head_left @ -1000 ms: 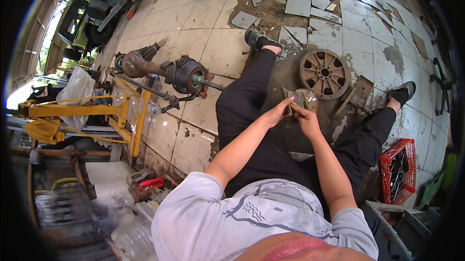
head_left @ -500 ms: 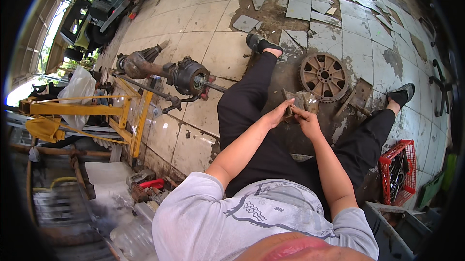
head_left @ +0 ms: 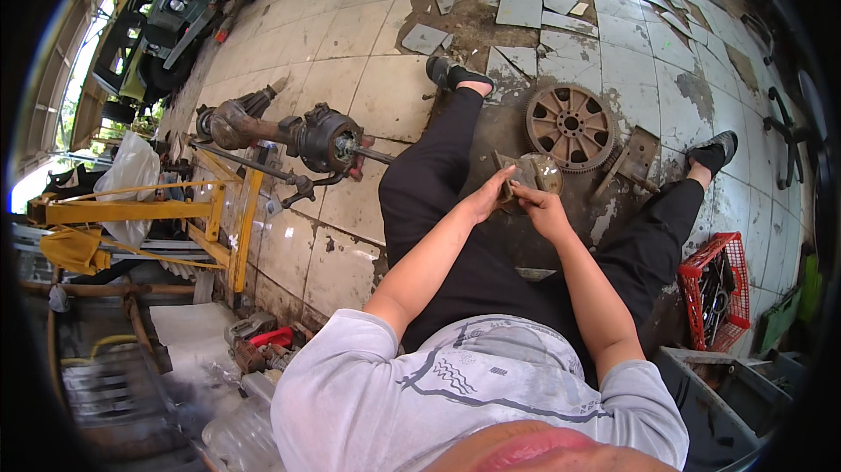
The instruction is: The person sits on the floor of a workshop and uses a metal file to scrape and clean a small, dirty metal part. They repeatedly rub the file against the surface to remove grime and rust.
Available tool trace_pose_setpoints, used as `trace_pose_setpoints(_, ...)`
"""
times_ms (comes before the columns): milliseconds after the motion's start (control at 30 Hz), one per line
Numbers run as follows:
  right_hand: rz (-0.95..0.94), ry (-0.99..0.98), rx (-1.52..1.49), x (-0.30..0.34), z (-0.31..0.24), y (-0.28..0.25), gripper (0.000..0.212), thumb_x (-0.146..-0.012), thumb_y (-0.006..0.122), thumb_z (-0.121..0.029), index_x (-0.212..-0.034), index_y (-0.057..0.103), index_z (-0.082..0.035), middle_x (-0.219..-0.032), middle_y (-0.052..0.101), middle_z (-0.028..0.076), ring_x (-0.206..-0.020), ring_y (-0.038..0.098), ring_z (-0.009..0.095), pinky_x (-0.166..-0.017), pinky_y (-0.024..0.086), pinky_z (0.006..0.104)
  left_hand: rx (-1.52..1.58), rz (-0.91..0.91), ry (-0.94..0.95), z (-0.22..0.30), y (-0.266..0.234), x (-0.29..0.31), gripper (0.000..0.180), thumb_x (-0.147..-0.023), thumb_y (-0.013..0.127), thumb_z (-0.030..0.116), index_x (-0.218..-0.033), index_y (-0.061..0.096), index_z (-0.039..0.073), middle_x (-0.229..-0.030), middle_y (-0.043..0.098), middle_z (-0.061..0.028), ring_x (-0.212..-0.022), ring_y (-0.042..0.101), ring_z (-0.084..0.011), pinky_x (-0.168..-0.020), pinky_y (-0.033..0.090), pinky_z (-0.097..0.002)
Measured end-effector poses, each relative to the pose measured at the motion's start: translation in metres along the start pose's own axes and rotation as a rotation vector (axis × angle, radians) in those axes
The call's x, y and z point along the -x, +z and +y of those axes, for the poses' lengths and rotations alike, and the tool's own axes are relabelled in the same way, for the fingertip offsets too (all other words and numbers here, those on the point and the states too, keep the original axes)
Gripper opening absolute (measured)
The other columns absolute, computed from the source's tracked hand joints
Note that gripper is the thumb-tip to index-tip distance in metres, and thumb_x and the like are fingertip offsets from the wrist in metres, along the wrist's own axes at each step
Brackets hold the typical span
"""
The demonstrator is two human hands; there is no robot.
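Between my spread legs, both hands meet at a worn brownish metal part [head_left: 532, 176] with flat plates and a rounded, paler section on its far right side. My left hand [head_left: 484, 198] grips its near left edge, fingers pressed along the plate. From the right, my right hand [head_left: 544, 212] closes on its near edge, with the fingertips of both hands almost together. My fingers and the dim light hide the part's underside. Just beyond it lies a large rusty toothed flywheel [head_left: 571, 111], and to the right a rusty metal bracket [head_left: 632, 157].
An axle assembly [head_left: 326, 141] lies to the left by a yellow metal frame [head_left: 131, 211]. On the right stand a red plastic crate [head_left: 740, 284] of tools and a grey bin [head_left: 701, 411]. Broken tiles [head_left: 520, 8] are scattered at the back; a vehicle [head_left: 171, 25] stands far left.
The whole view has shifted slightly, so the floor and parts appear a little further left. Both hands stay on the metal part, with only small finger movement.
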State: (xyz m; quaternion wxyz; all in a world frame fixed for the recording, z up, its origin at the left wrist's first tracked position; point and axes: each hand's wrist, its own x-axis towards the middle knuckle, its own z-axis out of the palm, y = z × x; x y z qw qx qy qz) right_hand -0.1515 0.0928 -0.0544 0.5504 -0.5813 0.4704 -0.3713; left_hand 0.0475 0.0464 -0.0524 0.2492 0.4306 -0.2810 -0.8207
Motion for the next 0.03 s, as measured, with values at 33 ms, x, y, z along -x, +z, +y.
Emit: trace_pose_setpoints(33,0.002,-0.040,0.036,0.0064,-0.0181,0.0045,0.036,-0.099,0.062,0.003,-0.132,0.073,-0.005,-0.139,0.071,0.013,-0.133,0.065,0.025,-0.112,0.048,0.0335,0.013,0.001,-0.001,-0.0029,-0.0021,0.0027,0.072,-0.104,0.053,0.063,-0.154,0.046,0.012,-0.146,0.058,-0.0062,-0.132,0.057,-0.0214,-0.112,0.044,-0.0401)
